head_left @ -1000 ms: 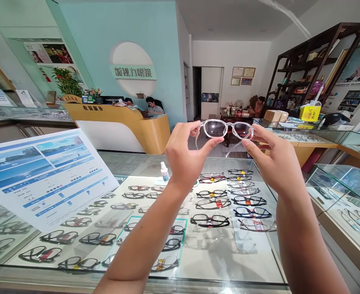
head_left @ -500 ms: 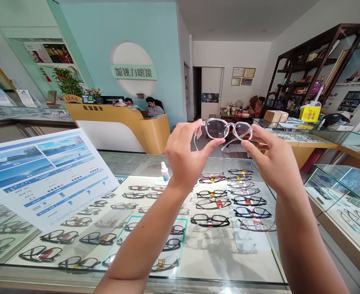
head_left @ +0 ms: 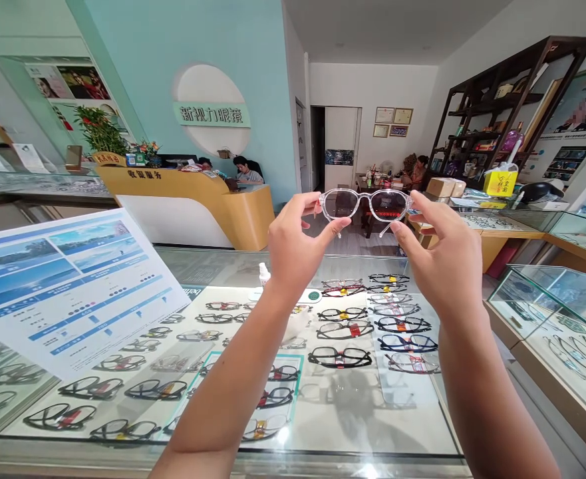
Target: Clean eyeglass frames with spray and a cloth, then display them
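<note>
Held up in front of me is a pair of clear-framed glasses (head_left: pixel 389 204) with grey-tinted lenses, and red lettering shows at the right lens. My left hand (head_left: pixel 300 239) pinches the left end of the frame between thumb and fingers. At the opposite end, my right hand (head_left: pixel 442 249) grips the frame the same way. The lenses face me almost squarely, well above the glass counter. Both temples are largely hidden behind the frame and my fingers; their tips show below the lenses.
The glass display counter (head_left: pixel 372 436) holds rows of eyeglasses (head_left: pixel 340 357). A printed sheet (head_left: pixel 80 293) stands on the left, and a white spray bottle (head_left: pixel 264 273) is beyond my left forearm. People sit behind the yellow reception desk (head_left: pixel 250 213) and farther back. Another showcase (head_left: pixel 562 319) is at right.
The glasses have turned from an angled pose to face me more squarely, with the right lens now fully visible. Both hands still hold them. The view has shifted slightly.
</note>
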The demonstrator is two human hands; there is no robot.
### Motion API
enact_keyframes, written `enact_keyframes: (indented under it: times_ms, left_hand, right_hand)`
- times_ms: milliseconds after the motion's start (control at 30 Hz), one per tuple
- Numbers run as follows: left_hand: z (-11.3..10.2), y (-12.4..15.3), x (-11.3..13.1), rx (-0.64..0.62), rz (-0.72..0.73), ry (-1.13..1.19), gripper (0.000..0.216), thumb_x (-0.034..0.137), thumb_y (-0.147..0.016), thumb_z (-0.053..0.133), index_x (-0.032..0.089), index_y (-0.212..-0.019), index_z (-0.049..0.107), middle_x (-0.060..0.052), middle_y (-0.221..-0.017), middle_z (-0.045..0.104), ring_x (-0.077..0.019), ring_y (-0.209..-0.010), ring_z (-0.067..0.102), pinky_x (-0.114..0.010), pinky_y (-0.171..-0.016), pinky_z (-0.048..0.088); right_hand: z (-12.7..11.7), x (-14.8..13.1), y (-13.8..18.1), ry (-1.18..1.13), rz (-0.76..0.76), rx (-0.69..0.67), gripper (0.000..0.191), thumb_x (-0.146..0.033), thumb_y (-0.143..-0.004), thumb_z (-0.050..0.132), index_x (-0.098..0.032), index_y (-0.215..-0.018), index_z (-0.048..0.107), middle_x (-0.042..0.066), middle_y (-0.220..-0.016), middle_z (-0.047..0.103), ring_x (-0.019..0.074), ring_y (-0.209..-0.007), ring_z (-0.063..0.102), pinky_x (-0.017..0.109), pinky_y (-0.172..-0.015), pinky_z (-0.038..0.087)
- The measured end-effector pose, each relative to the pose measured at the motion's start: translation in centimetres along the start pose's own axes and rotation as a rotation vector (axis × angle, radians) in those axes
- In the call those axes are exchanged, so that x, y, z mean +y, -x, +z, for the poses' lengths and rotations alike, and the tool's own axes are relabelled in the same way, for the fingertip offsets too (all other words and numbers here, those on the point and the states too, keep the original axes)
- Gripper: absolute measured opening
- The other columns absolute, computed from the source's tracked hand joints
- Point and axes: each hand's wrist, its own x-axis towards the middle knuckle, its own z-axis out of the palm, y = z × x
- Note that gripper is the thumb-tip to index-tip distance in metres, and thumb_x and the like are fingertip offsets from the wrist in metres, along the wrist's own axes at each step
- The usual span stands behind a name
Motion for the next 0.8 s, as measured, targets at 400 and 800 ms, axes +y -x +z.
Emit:
enact_keyframes:
  times_ms: [400, 800]
  left_hand:
    - [0.27, 0.05, -0.55, 0.003, 0.035, -0.018, 0.06, 0.072, -0.087, 0.081, 0.027, -0.126, 0.074, -0.006, -0.113, 0.083, -0.0245, -0.107, 0.08, -0.037, -0.084, 0.063]
    - [0.87, 0.56, -0.46, 0.135, 0.153, -0.064, 0.059, 0.064, -0.091, 0.082, 0.024, -0.133, 0.07, -0.008, -0.123, 0.082, -0.0244, -0.111, 0.078, -0.037, -0.086, 0.064]
  right_hand:
    - [-0.07, 0.12, 0.25, -0.006, -0.039, 0.005, 0.049, -0.035, -0.105, 0.067, -0.029, -0.153, 0.067, 0.013, -0.142, 0.075, 0.0323, -0.11, 0.079, 0.051, -0.09, 0.066]
    - [0.33, -0.7, 0.6, -0.007, 0.007, -0.046, 0.061, -0.036, -0.105, 0.065, -0.025, -0.164, 0.056, 0.018, -0.155, 0.069, 0.0355, -0.119, 0.077, 0.055, -0.093, 0.068]
